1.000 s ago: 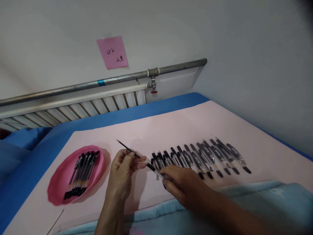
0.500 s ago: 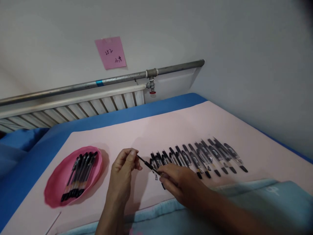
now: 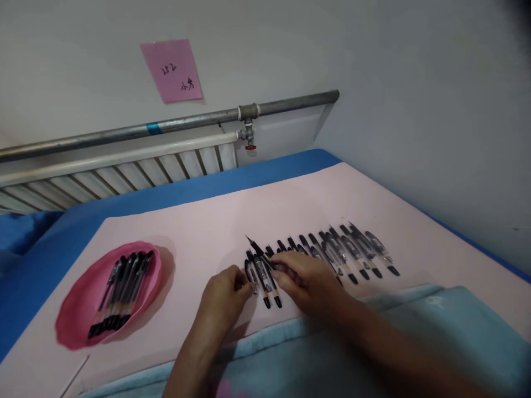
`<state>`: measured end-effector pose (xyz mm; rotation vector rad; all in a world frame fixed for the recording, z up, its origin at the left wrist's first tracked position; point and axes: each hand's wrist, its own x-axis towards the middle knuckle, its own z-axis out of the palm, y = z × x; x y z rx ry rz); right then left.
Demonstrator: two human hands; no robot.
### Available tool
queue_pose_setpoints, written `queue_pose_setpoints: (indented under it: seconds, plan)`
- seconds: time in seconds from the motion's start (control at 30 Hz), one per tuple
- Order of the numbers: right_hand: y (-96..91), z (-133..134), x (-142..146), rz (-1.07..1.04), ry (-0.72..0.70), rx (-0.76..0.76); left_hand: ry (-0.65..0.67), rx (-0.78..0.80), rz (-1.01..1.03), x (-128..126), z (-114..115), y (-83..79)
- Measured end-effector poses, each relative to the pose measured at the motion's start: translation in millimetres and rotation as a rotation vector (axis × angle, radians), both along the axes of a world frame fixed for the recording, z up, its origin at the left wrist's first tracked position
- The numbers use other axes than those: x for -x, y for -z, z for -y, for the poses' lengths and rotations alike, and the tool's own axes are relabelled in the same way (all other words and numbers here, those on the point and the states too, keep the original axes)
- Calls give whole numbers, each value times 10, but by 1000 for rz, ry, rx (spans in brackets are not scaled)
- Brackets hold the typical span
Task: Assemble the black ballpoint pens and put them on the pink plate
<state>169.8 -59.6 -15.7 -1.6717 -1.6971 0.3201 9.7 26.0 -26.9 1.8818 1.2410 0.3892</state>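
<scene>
Two bare hands at a counter, as I view them remotely through the head camera. The right hand holds a pen, its fingers narrowed on the barrel; the bare point slants up and leftward, toward the counter's far edge. The left hand lies low beside the left end of a row of pens, its fingers curled close to what looks like a loose black cap; I cannot tell whether they grip or merely touch it. The row extends from mid-counter toward the right edge. Near the left edge stands a pink bowl with several pens inside; a teal cloth covers the near edge.

Principal hazards, in my judgement: the exposed point could mark or prick the left fingers, should the hands meet at a poor angle. The row is tightly spaced, so a knuckle brushing it could roll neighbouring pens out of order. A hasty pinch could flick the small cap toward the near edge, where folds of cloth might hide it.
</scene>
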Motion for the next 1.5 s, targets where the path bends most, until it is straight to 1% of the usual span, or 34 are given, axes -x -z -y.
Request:
queue_pose_setpoints:
  seconds: [0.07, 0.17, 0.3, 0.37, 0.43, 0.5, 0.57, 0.63, 0.7, 0.8, 1.03, 1.2, 1.33, 1.5]
  plan:
    - [1, 1, 6, 0, -3, 6, -2, -38, -65, -28, 27, 34]
    - [6, 0, 7, -1, -9, 6, -3, -60, -104, -69, 78, 61]
    - [17, -1, 1, 2, -17, 9, -48, -85, -39, -98, 134, 82]
    - [24, 0, -3, 4, -12, 12, -60, -54, 9, -86, 129, 74]
    - [24, 2, -2, 2, -12, 13, -74, 28, 55, -53, 89, 42]
    - [12, 5, 11, -9, -21, 19, -121, 173, 172, -4, 18, -16]
    - [-11, 12, 41, -27, -52, 50, -215, 352, 403, 45, -65, -86]
    - [-34, 22, 83, -43, -95, 101, -321, 496, 669, 81, -132, -149]
    - [-43, 32, 125, -51, -135, 152, -390, 593, 852, 94, -166, -189]
    - [-25, 38, 160, -57, -145, 174, -414, 660, 952, 76, -158, -205]
    - [26, 30, 138, -69, -109, 146, -372, 656, 930, 8, -81, -199]
    - [27, 30, 142, -84, -101, 118, -385, 646, 925, -37, -44, -187]
    - [39, 35, 152, -99, -75, 102, -364, 627, 962, -98, 10, -151]
    - [27, 39, 176, -136, -65, 127, -370, 604, 982, -153, 58, -100]
